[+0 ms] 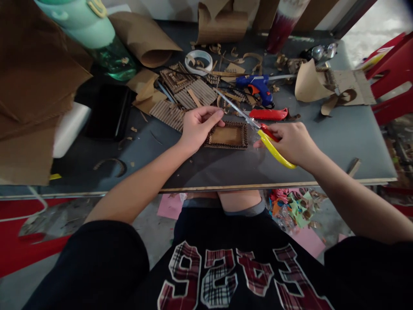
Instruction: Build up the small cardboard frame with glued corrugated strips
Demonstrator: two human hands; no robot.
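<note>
In my right hand (292, 140) is a pair of scissors (273, 150) with yellow and red handles. Their blades point up and left, above the far side of a small rectangular cardboard box (229, 145) with corrugated edging. My left hand (200, 125) is at the box's left end, covering part of it. Its thumb and fingertips are drawn together; whatever may be between them is too small to make out. Just beyond the box lies a red utility knife (268, 114). A blue glue gun (260, 88) rests behind the knife.
Corrugated cardboard pieces (196, 95), a roll of white tape (198, 63) and many scraps cover the back. A green bottle (97, 43) and a dark phone-like object (108, 113) are left. A dark red bottle (284, 28) stands behind. The table's front edge (238, 187) is near me.
</note>
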